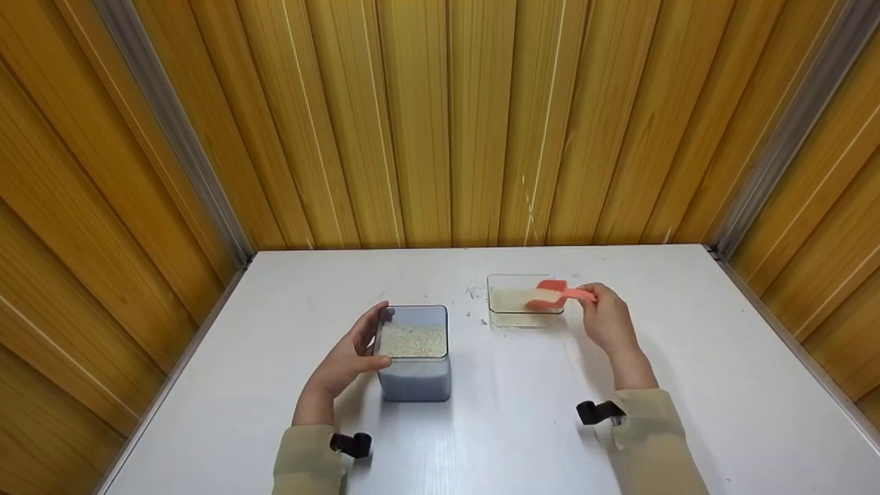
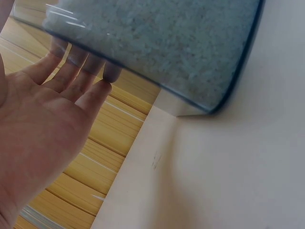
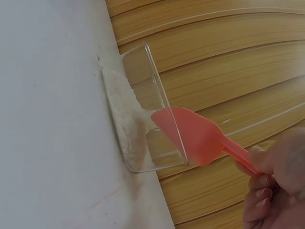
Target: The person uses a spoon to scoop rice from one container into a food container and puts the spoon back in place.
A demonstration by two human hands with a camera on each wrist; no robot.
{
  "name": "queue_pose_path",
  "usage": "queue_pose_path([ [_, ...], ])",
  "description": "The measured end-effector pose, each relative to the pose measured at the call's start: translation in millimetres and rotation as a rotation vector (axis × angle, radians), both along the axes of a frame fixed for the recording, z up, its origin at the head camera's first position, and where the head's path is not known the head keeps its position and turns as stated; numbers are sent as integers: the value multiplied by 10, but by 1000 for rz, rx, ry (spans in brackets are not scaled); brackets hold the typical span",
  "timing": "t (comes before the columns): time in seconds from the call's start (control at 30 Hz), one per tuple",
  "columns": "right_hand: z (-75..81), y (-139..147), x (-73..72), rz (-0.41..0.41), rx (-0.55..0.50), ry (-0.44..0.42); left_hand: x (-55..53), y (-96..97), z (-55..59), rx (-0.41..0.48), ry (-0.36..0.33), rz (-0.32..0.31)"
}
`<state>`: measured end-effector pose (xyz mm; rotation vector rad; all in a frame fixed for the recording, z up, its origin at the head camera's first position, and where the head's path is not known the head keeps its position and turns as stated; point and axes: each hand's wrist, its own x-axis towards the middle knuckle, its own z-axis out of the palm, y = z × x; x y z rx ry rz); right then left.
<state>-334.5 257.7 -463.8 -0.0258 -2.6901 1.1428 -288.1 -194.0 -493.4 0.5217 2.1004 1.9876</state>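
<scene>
My right hand (image 1: 610, 320) pinches the handle of a coral-red scoop (image 1: 550, 294). The scoop's tip hangs over a low clear container (image 1: 491, 302), and white grains lie in its bowl. In the right wrist view, the tilted scoop (image 3: 190, 133) overlaps the container's rim, with pale grains (image 3: 121, 105) heaped below. With thumb at the front and fingers along the left side, my left hand (image 1: 347, 361) holds a taller bluish clear container (image 1: 416, 388). Rice-like grains (image 1: 414, 341) fill much of it. The left wrist view shows the fingers against its wall (image 2: 128, 71).
Both containers stand on a white table (image 1: 522, 426). Small dark specks (image 1: 474, 293) are scattered between them. Behind the table rises a yellow wood-look panel wall (image 1: 481, 124), with similar panels (image 1: 82, 240) at both sides.
</scene>
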Motion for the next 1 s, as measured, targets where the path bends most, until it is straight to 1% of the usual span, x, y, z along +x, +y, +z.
queue_pose_path([
  [0.13,77,52,31,-8,23,-35,2,1,5,4,-2,-1],
  [0.23,125,66,61,-16,38,-37,0,2,5,5,-3,-2],
  [0.3,147,69,81,-19,58,-19,-1,3,5,3,-3,-3],
  [0.5,193,46,145,-21,131,79,0,4,13,-3,1,-10],
  [0.67,188,19,168,-27,171,141,5,2,15,2,1,-13],
  [0.8,167,2,161,-24,187,190,4,5,7,1,-3,-1],
  [0.9,156,0,154,-22,188,202,4,10,3,-4,-5,11],
  [1.0,156,3,152,-18,172,185,5,13,3,-3,-7,15],
])
